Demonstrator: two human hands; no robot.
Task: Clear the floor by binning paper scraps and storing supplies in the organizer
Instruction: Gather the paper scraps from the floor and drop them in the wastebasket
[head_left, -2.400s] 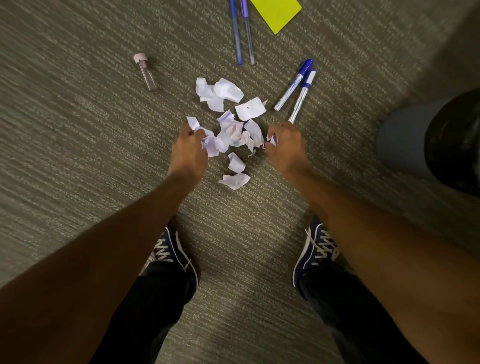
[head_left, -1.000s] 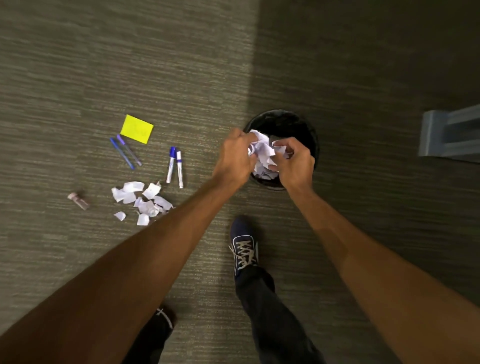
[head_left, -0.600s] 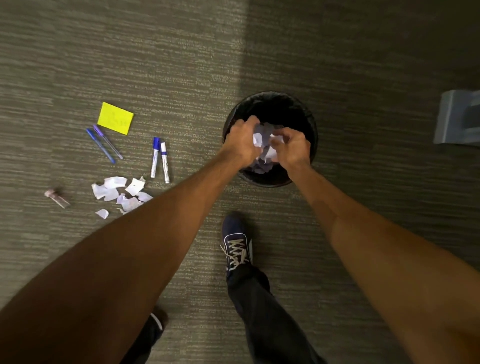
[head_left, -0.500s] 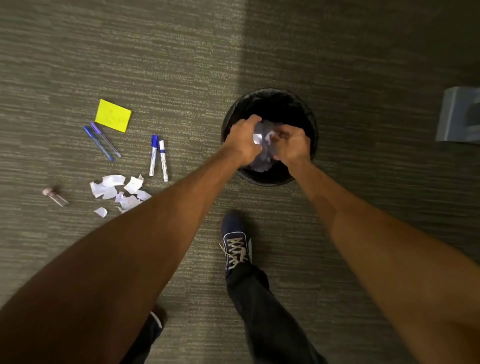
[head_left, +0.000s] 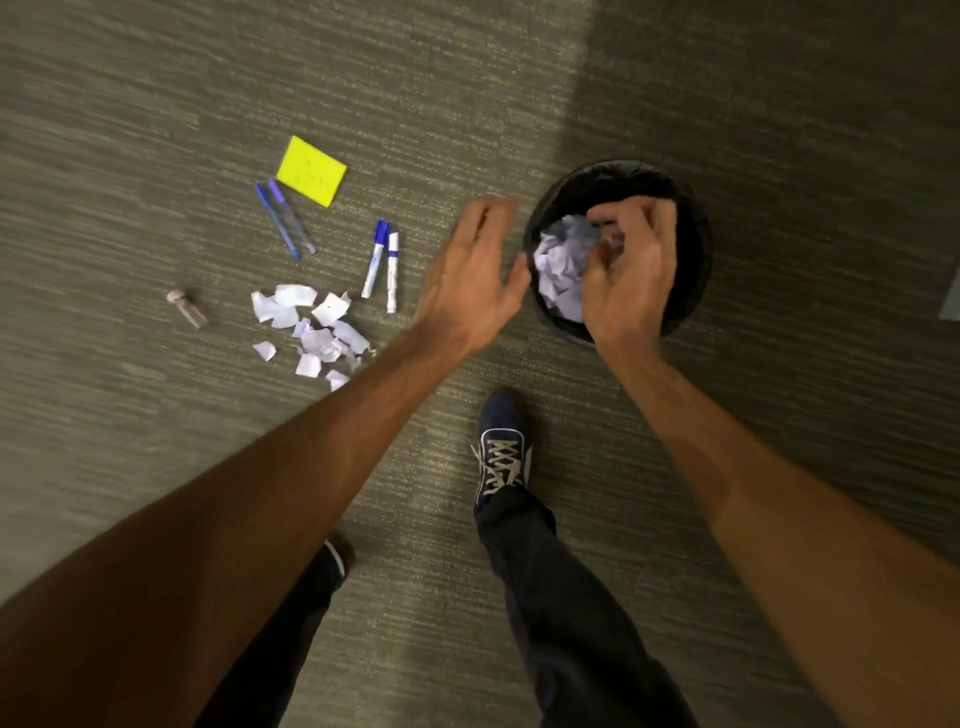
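Paper from the crumpled wad (head_left: 563, 262) could fall beside the bin (head_left: 693, 249) if the fingers let go too near its rim, because these pieces are light. The right hand (head_left: 626, 270) is over the bin, fingers curled loosely at the wad; whether it grips I cannot tell. The left hand (head_left: 475, 275) is spread and holds nothing, just beside the bin. More scraps (head_left: 311, 322), markers (head_left: 383, 265), pens (head_left: 284, 219) and a yellow notepad (head_left: 311, 170) lie on the floor, left of both hands.

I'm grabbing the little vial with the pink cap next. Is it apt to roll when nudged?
Probably. The vial looks like a small round cylinder lying on its side, so a nudge across its length could roll it. The carpet should slow it. It seems light and thin, so a fingertip pinch likely suffices.
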